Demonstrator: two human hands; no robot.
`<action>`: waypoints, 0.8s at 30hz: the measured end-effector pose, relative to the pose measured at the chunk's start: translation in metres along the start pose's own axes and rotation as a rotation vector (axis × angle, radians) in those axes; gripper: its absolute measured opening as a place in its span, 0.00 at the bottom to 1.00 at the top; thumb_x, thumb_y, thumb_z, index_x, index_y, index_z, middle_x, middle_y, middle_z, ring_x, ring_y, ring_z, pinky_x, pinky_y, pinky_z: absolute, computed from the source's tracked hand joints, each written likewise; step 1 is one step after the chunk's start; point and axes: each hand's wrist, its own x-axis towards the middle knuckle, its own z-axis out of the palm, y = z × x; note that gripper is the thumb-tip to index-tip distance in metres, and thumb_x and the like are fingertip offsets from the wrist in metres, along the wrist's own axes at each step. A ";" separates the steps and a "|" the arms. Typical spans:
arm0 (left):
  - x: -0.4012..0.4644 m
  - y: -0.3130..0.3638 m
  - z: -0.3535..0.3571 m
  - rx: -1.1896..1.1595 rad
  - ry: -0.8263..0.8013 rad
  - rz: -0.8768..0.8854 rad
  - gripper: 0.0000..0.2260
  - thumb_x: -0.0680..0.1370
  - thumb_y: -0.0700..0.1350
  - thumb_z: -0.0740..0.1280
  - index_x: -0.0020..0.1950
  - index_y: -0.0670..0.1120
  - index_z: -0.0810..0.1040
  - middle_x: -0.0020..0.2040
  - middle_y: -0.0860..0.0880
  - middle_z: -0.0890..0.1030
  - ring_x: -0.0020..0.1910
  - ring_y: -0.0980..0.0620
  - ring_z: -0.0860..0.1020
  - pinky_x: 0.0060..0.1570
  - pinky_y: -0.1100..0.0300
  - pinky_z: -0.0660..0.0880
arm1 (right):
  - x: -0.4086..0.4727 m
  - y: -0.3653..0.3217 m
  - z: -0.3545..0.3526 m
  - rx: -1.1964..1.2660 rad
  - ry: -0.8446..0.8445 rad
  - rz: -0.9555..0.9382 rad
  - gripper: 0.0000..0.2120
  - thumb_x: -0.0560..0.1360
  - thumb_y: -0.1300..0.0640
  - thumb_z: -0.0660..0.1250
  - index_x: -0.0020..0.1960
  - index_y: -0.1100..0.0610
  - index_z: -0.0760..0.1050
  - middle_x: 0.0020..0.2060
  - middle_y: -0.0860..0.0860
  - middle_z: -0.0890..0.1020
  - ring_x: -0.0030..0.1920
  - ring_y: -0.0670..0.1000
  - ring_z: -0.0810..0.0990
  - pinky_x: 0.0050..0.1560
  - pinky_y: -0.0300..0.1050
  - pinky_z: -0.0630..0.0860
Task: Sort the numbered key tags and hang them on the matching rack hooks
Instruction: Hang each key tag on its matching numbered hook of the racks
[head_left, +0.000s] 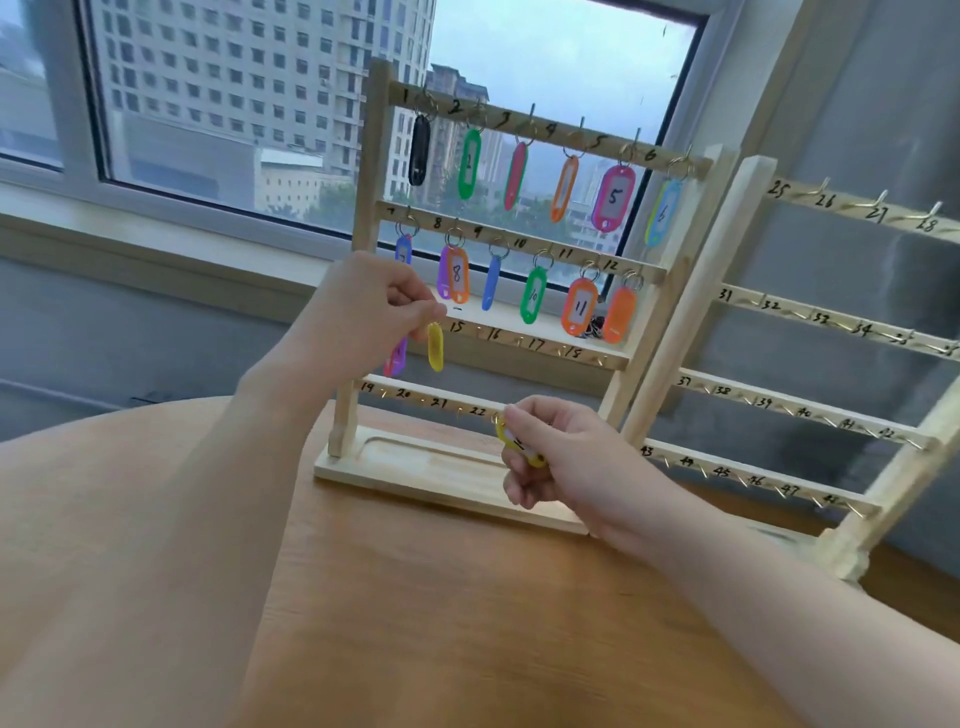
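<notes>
At the rack (363, 218), the left hand (363, 306) pinches a yellow tag (435, 346) hanging edge-on below its fingers. Lower down, the right hand (561, 452) curls around another yellow tag (517, 441), its number hidden.

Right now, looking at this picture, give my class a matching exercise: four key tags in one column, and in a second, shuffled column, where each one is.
Things
1. black tag
2. pink tag marked 5
3. orange tag marked 11
4. yellow tag pinched by the left hand

Places
A. second rail, near its right end
B. top rail, first hook on the left
C. by the third rail, left part
D. top rail, fifth hook

Pairs: 1-B, 2-D, 3-A, 4-C
</notes>
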 end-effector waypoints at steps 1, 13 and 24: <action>0.000 0.000 0.001 0.003 0.004 0.005 0.05 0.78 0.47 0.72 0.43 0.49 0.83 0.33 0.54 0.84 0.32 0.64 0.80 0.35 0.77 0.71 | 0.001 0.000 0.000 0.015 -0.008 -0.010 0.11 0.85 0.55 0.60 0.45 0.57 0.72 0.30 0.51 0.74 0.29 0.52 0.76 0.32 0.44 0.72; 0.005 -0.009 0.009 0.145 0.012 0.017 0.06 0.80 0.44 0.69 0.46 0.52 0.84 0.35 0.54 0.84 0.49 0.54 0.81 0.58 0.49 0.79 | 0.012 -0.007 0.003 0.000 0.010 -0.166 0.06 0.84 0.58 0.61 0.49 0.56 0.73 0.32 0.51 0.77 0.30 0.52 0.77 0.31 0.42 0.72; 0.003 -0.006 -0.002 0.295 -0.031 0.025 0.06 0.78 0.48 0.71 0.43 0.50 0.86 0.33 0.52 0.84 0.38 0.53 0.83 0.49 0.49 0.82 | 0.039 -0.019 0.020 0.020 0.048 -0.184 0.05 0.84 0.57 0.63 0.50 0.56 0.74 0.33 0.52 0.76 0.30 0.51 0.77 0.31 0.42 0.72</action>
